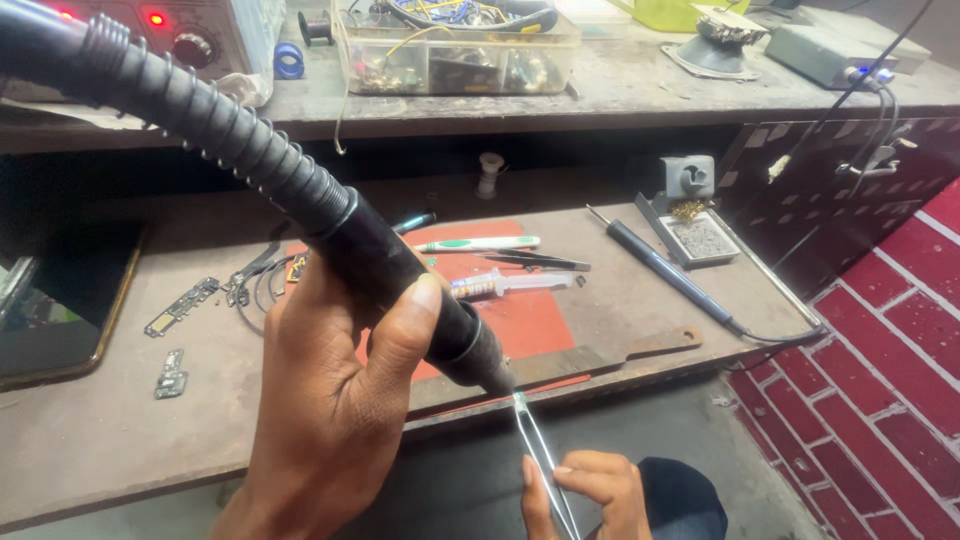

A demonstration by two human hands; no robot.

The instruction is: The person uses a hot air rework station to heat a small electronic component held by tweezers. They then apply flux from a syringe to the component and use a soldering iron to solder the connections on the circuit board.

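A black hot-air wand [400,290] with a ribbed hose [170,95] sits gripped in the left hand [330,410], fingers wrapped tight around its barrel and thumb pressed along the side, held low in front of the workbench edge. Its nozzle tip meets the point of slim metal tweezers [540,455], pinched shut between thumb and fingers of the right hand [585,495] (only partly in view at the bottom). Behind, on the workbench [90,440], lie a red mat [520,320], a syringe [510,285], a soldering iron [670,275] and small circuit boards [180,305].
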